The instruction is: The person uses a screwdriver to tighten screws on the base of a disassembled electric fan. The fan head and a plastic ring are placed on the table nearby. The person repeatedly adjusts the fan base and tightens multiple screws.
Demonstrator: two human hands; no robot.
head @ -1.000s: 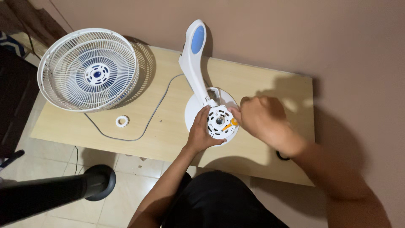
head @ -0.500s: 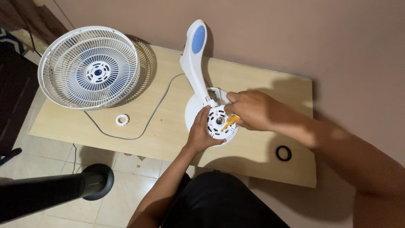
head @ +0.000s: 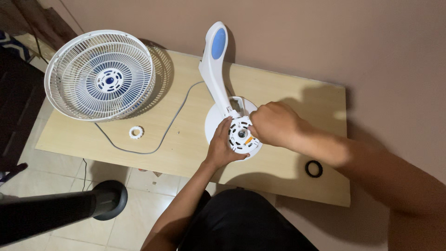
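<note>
On the table (head: pixel 288 88), fan parts.

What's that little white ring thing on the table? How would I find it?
Start at the big white fan grille lying on the left of the wooden table. Just below its right edge, inside the loop of the grey cord, sits the small white ring. Unlike the black ring far right, it is white with a notched rim, away from both hands.

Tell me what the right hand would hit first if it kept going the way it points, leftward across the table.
The right hand already rests on the round white motor housing, so that comes first; past it sit the left hand's fingers. Depth is hard to judge from above.
</note>
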